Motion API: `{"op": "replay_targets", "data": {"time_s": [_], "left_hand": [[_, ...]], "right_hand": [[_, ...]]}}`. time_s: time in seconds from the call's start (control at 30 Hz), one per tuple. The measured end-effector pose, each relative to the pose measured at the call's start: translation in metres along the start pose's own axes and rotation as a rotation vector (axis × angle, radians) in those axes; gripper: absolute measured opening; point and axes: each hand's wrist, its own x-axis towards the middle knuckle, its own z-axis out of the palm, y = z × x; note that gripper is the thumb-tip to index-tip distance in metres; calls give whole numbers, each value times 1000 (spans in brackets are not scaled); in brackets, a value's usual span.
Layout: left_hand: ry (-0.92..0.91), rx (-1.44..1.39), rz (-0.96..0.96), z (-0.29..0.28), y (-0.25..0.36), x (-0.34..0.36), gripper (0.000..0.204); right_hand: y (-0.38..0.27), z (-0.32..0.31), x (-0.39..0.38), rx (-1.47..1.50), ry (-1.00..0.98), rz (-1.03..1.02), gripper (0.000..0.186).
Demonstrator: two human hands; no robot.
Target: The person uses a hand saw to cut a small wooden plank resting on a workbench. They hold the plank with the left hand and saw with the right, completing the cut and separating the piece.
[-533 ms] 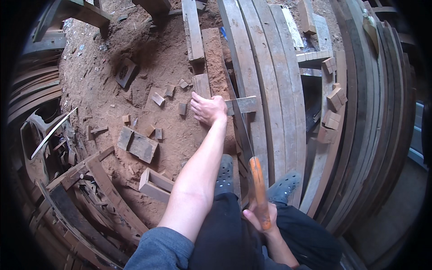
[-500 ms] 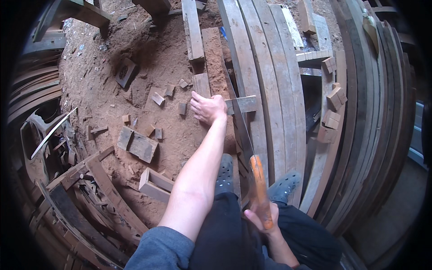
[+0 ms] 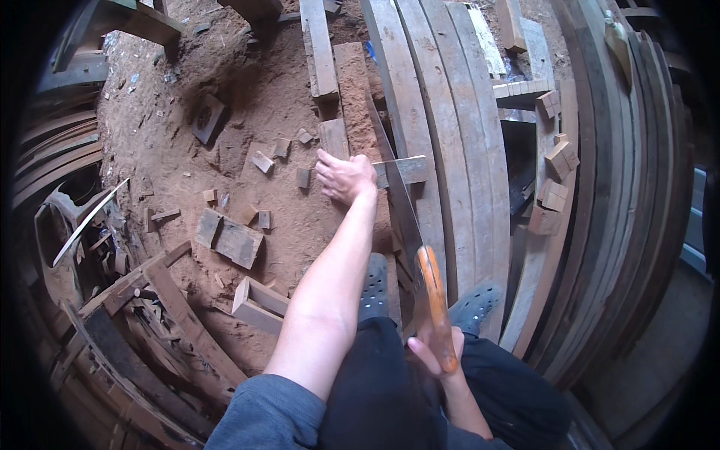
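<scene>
My left hand [image 3: 346, 180] grips a short, thin wooden board [image 3: 407, 171] from above. One end of that board sticks out to the right and rests on the plank bench; the rest is hidden beneath my fingers. My right hand [image 3: 435, 346], low in the middle, is closed around the orange wooden handle of a handsaw [image 3: 430, 281]. The long, narrow blade runs forward and crosses the board just right of my left hand, in contact with it as far as I can see.
Long grey planks [image 3: 457, 135] lie side by side right of the saw. Several cut blocks [image 3: 553, 195] line a beam further right. Sawdust and offcuts cover the ground left, with a small wooden frame [image 3: 259, 306]. My feet in clogs [image 3: 476, 304] flank the saw handle.
The handsaw has slid slightly forward, away from me, with my right hand. My left hand and the board stay in nearly the same place.
</scene>
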Motion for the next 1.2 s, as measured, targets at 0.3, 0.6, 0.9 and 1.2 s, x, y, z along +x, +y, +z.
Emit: {"op": "replay_targets", "data": {"time_s": [0.3, 0.6, 0.9, 1.2], "left_hand": [[20, -34, 8, 3, -3, 0, 65], [-16, -29, -9, -2, 0, 1, 66], [12, -38, 1, 0, 0, 0, 67], [26, -35, 4, 0, -1, 0, 67]], "right_hand": [[-32, -41, -59, 84, -107, -83, 22], [0, -25, -38, 186, -76, 64, 19], [14, -16, -24, 92, -114, -43, 23], [-25, -46, -61, -43, -191, -92, 20]]}}
